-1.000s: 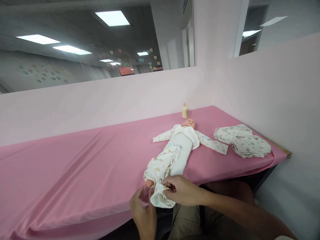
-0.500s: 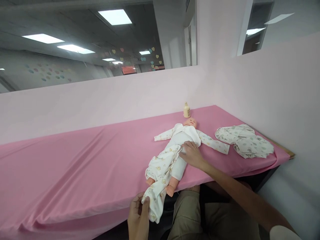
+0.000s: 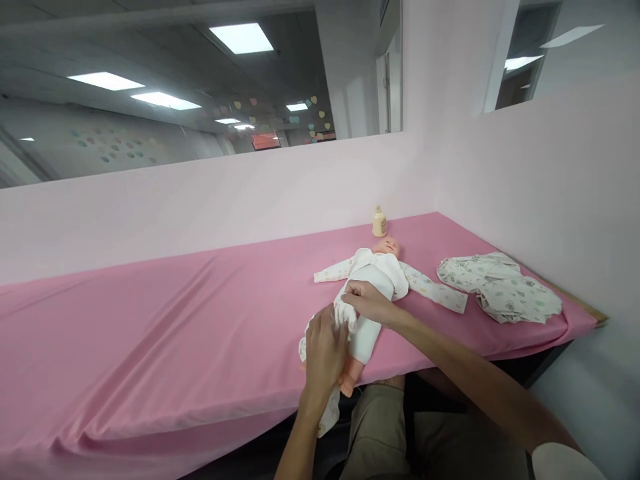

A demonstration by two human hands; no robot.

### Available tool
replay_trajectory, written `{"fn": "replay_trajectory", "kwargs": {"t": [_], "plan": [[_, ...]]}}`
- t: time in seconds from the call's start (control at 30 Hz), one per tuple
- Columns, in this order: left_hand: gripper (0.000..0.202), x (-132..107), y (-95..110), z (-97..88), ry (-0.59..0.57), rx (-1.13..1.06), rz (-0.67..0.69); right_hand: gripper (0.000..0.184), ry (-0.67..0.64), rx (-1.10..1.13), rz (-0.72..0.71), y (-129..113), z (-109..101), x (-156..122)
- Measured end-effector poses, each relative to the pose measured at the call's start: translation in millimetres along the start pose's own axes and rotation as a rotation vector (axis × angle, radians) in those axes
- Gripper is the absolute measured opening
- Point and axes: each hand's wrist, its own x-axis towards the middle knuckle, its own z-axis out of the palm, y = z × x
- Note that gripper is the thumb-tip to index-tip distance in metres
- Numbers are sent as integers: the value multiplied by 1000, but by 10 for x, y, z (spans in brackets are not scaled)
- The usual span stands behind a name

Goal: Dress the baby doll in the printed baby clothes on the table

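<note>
At lower centre, the left hand [image 3: 326,341] and right hand [image 3: 369,301] are pinching bunched trousers [image 3: 345,316] against the doll [image 3: 374,275], seemingly to control the loose cloth.

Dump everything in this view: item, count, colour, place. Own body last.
smooth cloth cover: 1, pink, spread beneath everything
soft-bodied baby doll: 1, white body, lying face up on the cover
long-sleeved cloth top: 1, white with patterned sleeves, around doll's arms
thin patterned garment: 1, white, bunched at doll's legs
crumpled patterned cloth: pieces uncountable, white, cover's right end
pump-top bottle: 1, cream, beyond doll's head
flat walls: 2, pale pinkish white, behind and right
large glass panels: 2, grey, in the walls
rectangular ceiling lights: several, white, seen in the glass
small heart shapes: many, pastel, seen at the glass
shorts: 1 pair, khaki, lower edge
sleeve: 1, white, right arm
left hand: 1, bare, on garment
right hand: 1, bare, on garment
</note>
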Motion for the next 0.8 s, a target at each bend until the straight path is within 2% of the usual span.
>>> {"fn": "replay_trajectory", "kwargs": {"t": [0.13, 0.2, 0.27, 0.33, 0.4, 0.47, 0.53, 0.63, 0.73, 0.8], "plan": [[35, 148, -79, -66, -36, -107, 2, 16, -141, 122, 52, -68, -28, -31], [32, 169, -101, -145, -79, -210, -81, 15, -198, 160, 80, -79, -117, -38], [31, 190, -111, -220, -108, -287, -169, 26, -300, 173, 123, -66, -228, -19], [33, 221, -126, -273, -134, -338, -221, 32, -449, 71, 124, -38, -317, 19], [35, 255, -155, -301, -164, -370, -245, 23, -566, -152, 65, -13, -346, 55], [36, 283, -196, -308, -181, -384, -253, 20, -583, -374, -26, -6, -309, 75], [36, 301, -240, -302, -179, -382, -254, 19, -554, -413, -97, -13, -233, 77], [36, 324, -293, -285, -173, -363, -256, 9, -567, -97, -83, -7, -123, 75], [36, 342, -313, -271, -173, -325, -224, 14, -525, 320, 68, 72, -53, 106], [35, 315, -298, -261, -116, -280, -190, 20, -462, 505, 183, 153, -18, 141]]}}
